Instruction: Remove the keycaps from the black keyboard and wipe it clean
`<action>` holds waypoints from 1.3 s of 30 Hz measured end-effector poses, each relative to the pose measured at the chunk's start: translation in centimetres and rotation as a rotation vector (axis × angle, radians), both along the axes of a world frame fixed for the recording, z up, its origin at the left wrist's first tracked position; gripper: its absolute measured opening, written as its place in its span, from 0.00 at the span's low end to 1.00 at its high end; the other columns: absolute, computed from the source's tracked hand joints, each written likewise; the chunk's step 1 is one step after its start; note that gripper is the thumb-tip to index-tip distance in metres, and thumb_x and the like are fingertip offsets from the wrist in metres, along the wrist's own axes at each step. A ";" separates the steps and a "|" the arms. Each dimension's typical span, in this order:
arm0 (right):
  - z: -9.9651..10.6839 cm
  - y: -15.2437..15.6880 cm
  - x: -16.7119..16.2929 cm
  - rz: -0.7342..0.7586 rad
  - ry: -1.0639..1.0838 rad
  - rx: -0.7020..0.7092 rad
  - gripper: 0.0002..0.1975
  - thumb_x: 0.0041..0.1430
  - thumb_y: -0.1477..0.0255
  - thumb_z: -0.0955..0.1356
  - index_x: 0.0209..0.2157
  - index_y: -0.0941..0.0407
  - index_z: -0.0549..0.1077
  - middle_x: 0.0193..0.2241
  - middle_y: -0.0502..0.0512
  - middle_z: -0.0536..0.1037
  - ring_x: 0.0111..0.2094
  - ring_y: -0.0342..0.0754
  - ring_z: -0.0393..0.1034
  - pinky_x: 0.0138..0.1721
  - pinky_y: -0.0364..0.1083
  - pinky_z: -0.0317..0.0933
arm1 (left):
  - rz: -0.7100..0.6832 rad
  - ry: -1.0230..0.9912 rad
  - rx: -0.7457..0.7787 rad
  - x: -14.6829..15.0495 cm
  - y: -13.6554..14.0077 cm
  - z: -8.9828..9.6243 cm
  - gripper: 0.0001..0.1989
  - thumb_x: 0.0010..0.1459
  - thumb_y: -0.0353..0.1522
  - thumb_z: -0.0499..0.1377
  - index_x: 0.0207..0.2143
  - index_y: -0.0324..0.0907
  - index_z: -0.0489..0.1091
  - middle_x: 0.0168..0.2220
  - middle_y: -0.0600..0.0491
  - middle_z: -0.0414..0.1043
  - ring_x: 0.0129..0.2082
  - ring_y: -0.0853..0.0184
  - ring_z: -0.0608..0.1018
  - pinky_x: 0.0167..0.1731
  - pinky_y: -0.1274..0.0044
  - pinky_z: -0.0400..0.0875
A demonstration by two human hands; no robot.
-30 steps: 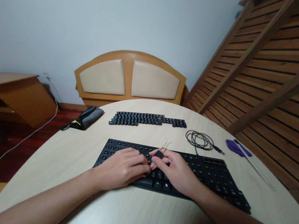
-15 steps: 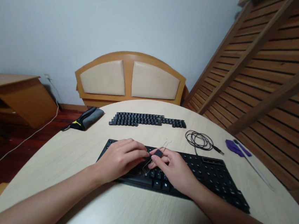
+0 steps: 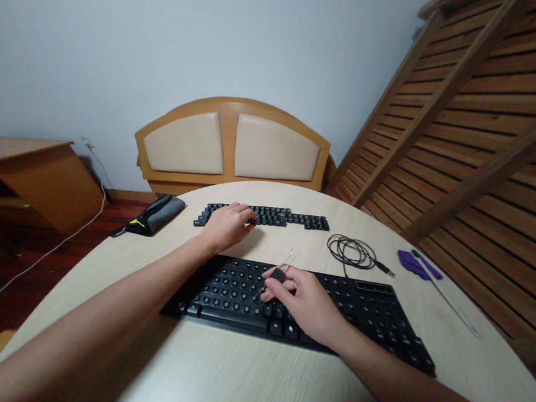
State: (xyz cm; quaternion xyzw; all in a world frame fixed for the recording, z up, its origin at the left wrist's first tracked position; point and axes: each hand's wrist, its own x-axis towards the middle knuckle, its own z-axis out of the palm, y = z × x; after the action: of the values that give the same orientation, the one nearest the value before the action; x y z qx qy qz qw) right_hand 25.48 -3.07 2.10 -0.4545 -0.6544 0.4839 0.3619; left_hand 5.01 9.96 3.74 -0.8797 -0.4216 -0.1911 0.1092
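A black keyboard (image 3: 236, 284) lies on the table, with rows of bare key switches showing on its left part and a few keycaps along its near edge. My right hand (image 3: 308, 300) is closed around a wire keycap puller (image 3: 278, 274) with a black handle. It is low over the middle of the keyboard, the puller's thin wire ends sticking out on both sides. My left hand (image 3: 230, 228) reaches over the rows of loose black keycaps (image 3: 273, 216) behind the keyboard. Its fingertips pinch a small dark keycap (image 3: 250, 222), partly hidden by the fingers.
A coiled black USB cable (image 3: 352, 252) lies behind the keyboard on the right. Farther right, a thin brush (image 3: 446, 296) rests partly on a purple cloth (image 3: 416, 266). A grey and black pouch (image 3: 155, 215) sits at the table's left edge.
My left hand has moved from beside the puller, up and away over the keyboard, to the loose keycaps. My right hand keeps the puller near the same spot. The view has shifted slightly.
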 end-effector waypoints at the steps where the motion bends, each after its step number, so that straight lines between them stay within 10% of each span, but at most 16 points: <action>1: -0.1 0.0 0.0 0.000 0.005 0.001 0.11 0.64 0.65 0.67 0.40 0.59 0.73 0.30 0.57 0.83 0.34 0.49 0.80 0.40 0.46 0.71 | 0.010 0.019 -0.002 0.1 0.4 -0.3 0.06 0.60 0.28 0.61 0.41 0.43 0.73 0.41 0.50 0.76 0.43 0.59 0.75 0.43 0.72 0.71; 30: -0.3 0.1 0.0 0.006 0.020 0.009 0.11 0.64 0.65 0.67 0.40 0.59 0.73 0.30 0.57 0.83 0.34 0.49 0.80 0.39 0.45 0.70 | 0.133 -0.001 -0.090 -0.2 1.8 -2.4 0.10 0.56 0.27 0.60 0.41 0.41 0.76 0.45 0.46 0.74 0.52 0.52 0.70 0.53 0.65 0.68; 39: -1.0 0.4 0.1 0.005 0.121 0.004 0.18 0.59 0.56 0.69 0.33 0.58 0.78 0.30 0.56 0.83 0.34 0.49 0.78 0.41 0.46 0.69 | 0.053 -0.260 -0.190 2.0 -4.6 0.2 0.11 0.67 0.35 0.53 0.44 0.42 0.72 0.43 0.49 0.76 0.42 0.61 0.76 0.44 0.71 0.72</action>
State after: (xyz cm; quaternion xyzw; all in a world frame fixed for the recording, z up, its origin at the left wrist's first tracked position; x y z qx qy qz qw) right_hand 25.57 -2.67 1.06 -0.4220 -0.6334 0.5101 0.4007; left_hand 6.98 5.35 3.91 -0.8424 -0.4715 -0.2597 -0.0250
